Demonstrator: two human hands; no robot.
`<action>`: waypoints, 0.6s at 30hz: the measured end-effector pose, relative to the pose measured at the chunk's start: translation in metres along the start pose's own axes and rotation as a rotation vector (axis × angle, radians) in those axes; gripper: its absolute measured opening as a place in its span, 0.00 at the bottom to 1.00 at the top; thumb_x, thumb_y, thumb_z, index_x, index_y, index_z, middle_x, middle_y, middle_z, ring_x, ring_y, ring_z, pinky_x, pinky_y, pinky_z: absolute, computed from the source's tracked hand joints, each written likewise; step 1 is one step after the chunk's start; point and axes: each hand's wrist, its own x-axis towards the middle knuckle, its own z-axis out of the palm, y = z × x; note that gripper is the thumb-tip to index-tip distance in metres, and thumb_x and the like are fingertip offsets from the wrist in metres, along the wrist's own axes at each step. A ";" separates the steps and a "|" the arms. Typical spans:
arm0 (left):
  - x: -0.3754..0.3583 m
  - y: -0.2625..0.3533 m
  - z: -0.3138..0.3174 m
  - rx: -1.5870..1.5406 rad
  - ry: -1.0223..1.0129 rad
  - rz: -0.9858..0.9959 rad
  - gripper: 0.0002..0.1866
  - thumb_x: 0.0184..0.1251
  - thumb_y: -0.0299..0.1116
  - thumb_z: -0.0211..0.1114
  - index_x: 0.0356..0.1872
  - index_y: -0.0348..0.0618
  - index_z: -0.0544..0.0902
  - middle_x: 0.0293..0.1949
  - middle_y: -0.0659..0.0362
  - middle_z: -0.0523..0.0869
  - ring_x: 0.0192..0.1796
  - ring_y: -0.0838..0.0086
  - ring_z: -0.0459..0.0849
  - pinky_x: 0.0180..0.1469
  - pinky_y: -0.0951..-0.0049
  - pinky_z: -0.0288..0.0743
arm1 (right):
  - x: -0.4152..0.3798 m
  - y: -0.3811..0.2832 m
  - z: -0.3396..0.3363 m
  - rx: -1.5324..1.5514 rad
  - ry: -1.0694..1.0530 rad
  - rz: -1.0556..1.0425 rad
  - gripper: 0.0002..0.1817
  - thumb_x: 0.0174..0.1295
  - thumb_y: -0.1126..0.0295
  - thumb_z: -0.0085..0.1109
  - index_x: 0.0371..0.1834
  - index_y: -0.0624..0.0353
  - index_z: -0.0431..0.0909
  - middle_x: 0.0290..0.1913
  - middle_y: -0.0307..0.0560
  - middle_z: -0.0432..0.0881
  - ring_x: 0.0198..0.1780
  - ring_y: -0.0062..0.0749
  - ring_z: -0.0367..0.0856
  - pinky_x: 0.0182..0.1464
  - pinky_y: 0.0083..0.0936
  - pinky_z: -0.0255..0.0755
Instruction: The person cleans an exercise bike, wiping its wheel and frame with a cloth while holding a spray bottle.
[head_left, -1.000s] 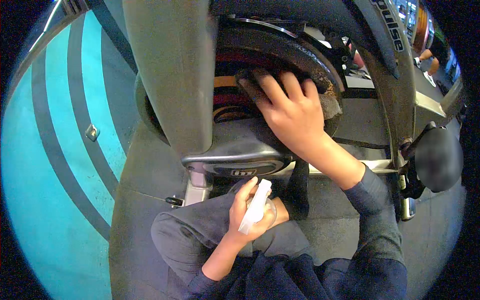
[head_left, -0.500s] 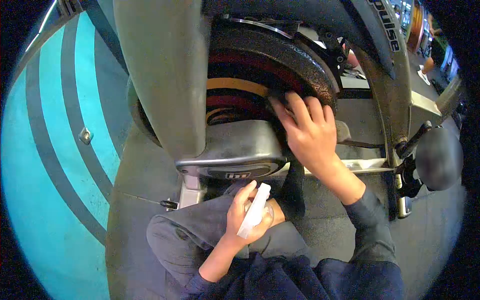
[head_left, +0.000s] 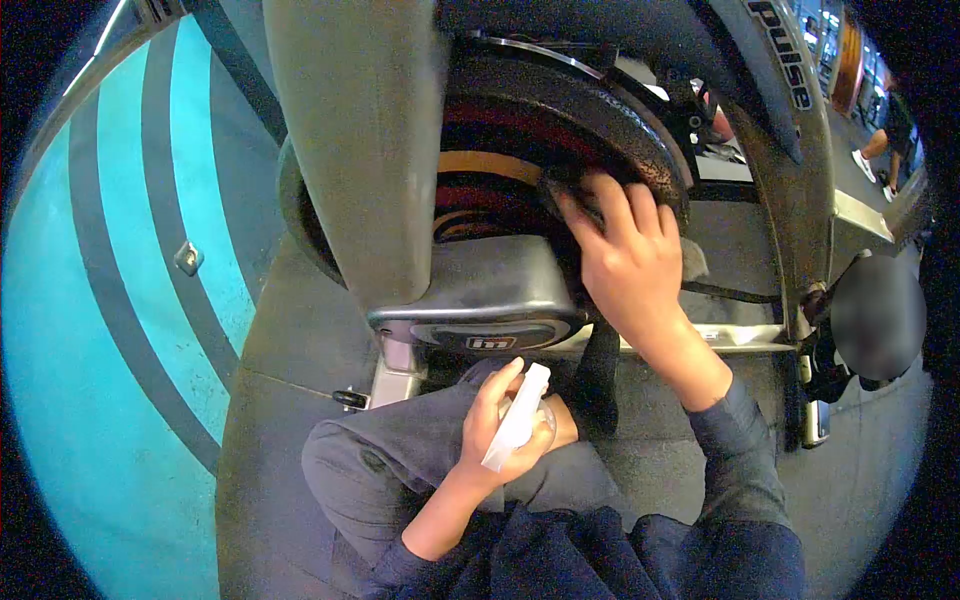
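My left hand (head_left: 500,425) is closed round a spray bottle (head_left: 518,420) with a white trigger head, held above my lap. Seen from above, the head covers most of the bottle's body. With bent fingers, my right hand (head_left: 630,250) presses a dark cloth (head_left: 562,195) against the side of a large dark flywheel (head_left: 560,115) on an exercise machine. Much of the cloth is hidden by the fingers and lost in shadow. An orange-brown band (head_left: 490,163) runs along the wheel, left of the cloth. Below the wheel sits a rounded grey housing (head_left: 490,275).
A thick grey frame post (head_left: 350,150) rises on the left, and a dark frame arm (head_left: 790,110) marked "pulse" on the right. Turquoise striped flooring (head_left: 120,330) lies at left. A blurred round dark object (head_left: 880,318) is at right. Another person's leg (head_left: 875,145) shows far off.
The whole view has shifted slightly, so the machine appears farther right. My right hand remains at the wheel with the cloth, and my left hand keeps the spray bottle over my lap.
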 end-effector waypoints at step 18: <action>0.002 0.000 0.000 -0.004 -0.006 -0.015 0.37 0.48 0.23 0.67 0.63 0.34 0.61 0.44 0.46 0.81 0.44 0.61 0.84 0.47 0.66 0.78 | 0.023 -0.013 0.003 0.059 0.031 -0.016 0.22 0.48 0.70 0.53 0.49 0.42 0.82 0.44 0.39 0.76 0.40 0.34 0.72 0.35 0.29 0.66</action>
